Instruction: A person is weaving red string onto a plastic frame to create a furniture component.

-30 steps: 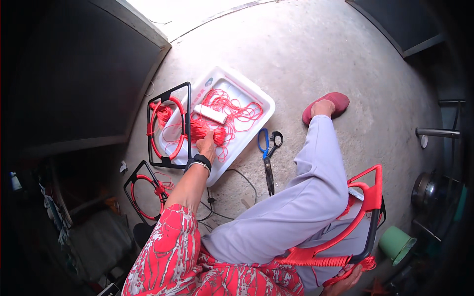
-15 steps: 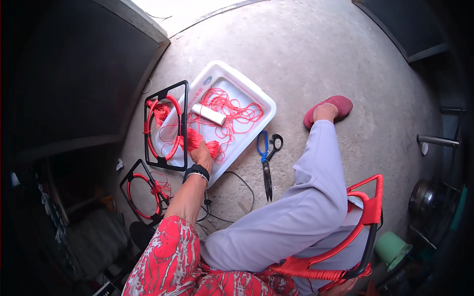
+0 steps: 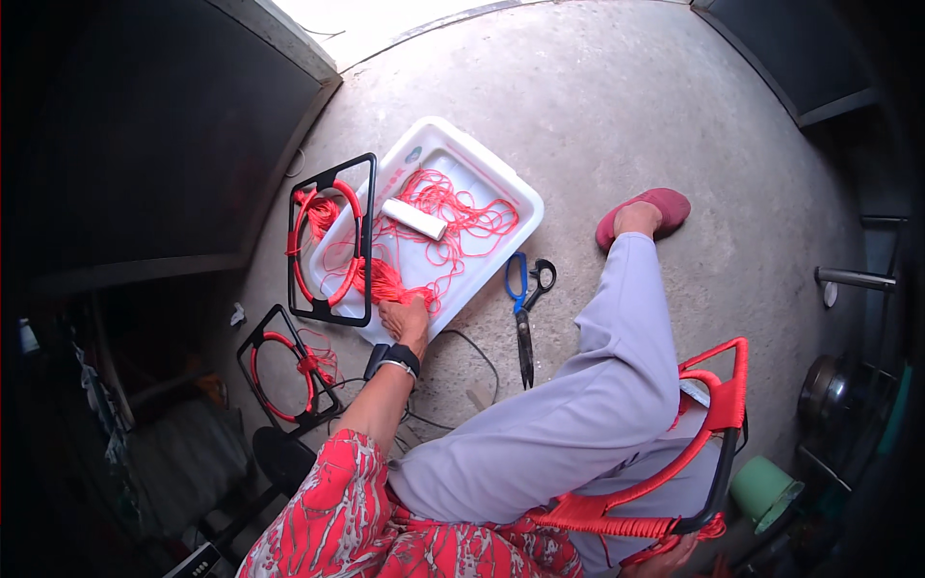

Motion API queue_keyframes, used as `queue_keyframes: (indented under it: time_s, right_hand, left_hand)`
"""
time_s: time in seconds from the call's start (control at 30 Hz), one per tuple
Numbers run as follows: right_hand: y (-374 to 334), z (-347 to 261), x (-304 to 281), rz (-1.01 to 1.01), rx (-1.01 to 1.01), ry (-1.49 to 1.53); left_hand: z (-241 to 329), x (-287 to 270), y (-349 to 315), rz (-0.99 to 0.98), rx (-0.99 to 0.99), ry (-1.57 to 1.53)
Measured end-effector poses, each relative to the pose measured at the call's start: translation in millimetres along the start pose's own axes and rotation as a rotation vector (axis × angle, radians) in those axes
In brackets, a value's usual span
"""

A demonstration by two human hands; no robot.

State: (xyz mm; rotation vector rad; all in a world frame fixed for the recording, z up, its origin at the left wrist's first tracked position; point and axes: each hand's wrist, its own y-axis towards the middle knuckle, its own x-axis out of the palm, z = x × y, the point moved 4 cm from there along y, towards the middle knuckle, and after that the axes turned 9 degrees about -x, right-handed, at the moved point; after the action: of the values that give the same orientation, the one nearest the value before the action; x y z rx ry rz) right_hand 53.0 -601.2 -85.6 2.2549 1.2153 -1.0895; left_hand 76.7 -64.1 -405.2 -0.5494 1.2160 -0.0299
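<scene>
My left hand [image 3: 406, 321] reaches into the near end of a white plastic tray [image 3: 529, 189], its fingers closed on a bundle of red cord [image 3: 378, 280]. Loose red cord [image 3: 445, 197] lies tangled in the tray beside a white roll [image 3: 414, 220]. Across my lap rests a black frame wound with red cord [image 3: 617, 517]. My right hand [image 3: 667, 561], partly hidden at the lower edge, holds this frame from beneath. A black frame with a red-wrapped ring [image 3: 371, 241] leans on the tray's left side.
Scissors [image 3: 523, 318] with blue and black handles lie on the floor right of the tray. Another ringed frame [image 3: 252, 378] stands at left near a dark cable [image 3: 482, 353]. A green bucket [image 3: 764, 489] is at lower right. A dark door panel [image 3: 164, 125] borders the left.
My left hand has shifted slightly down and right over the cord bundle, and its grip has turned. The whole view has moved a little. My right hand stays at the wound frame.
</scene>
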Motion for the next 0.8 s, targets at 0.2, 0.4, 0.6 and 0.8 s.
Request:
queue_keyframes:
  time_s: [0.2, 0.4, 0.6, 0.8]
  right_hand:
    - [-0.8, -28.4, -3.4, -0.076, -0.407, -0.309]
    - [-6.4, -40.1, 6.9, -0.127, -1.427, -0.481]
    - [-41.3, -36.9, 36.9, -0.257, -0.864, -0.865]
    - [-10.6, -16.8, 4.4, -0.139, -0.594, -0.593]
  left_hand:
    - [48.9, -3.6, -53.4, 0.048, 0.748, 0.014]
    - [129.5, 49.4, -52.3, -0.152, 0.972, -0.108]
    - [159.0, 72.2, -76.2, -0.142, 1.048, -0.088]
    - [175.7, 92.8, -80.5, -0.113, 1.133, 0.023]
